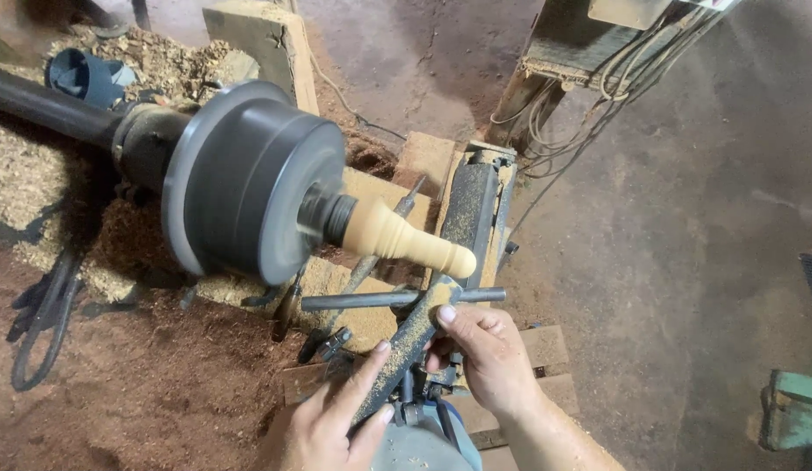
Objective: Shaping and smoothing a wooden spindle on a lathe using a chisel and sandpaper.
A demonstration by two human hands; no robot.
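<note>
Sawdust and wood shavings are lying thick over the reddish earthen floor, banked up against the lathe's shaft side, with bare swept concrete showing to the right.

A pale turned wooden piece is sitting in the dark grey drum-shaped chuck, its tapered, ringed end pointing toward the person and its tip hanging free, unsupported. The chuck's edges are appearing blurred, which suggests it is spinning.

Both hands are working a long, dust-caked metal tool. The left hand is closing around its lower shaft, thumb and fingers pinching it from the side. The right hand is gripping higher up, fingertips pressing the tool down where it is crossing the horizontal steel bar. That bar appears to be serving as a rest, so the two-handed hold looks meant to brace the tool steady. The tool's upper end is lying just below the wooden tip; whether it is touching cannot be told.

Other tools are lying on the wooden blocks beneath the workpiece, crowding the space under the bar. A sandpaper-like strip on a board is standing just right of the workpiece. Loose cables are hanging from a wooden post behind, and a dark belt is trailing on the floor at left.
</note>
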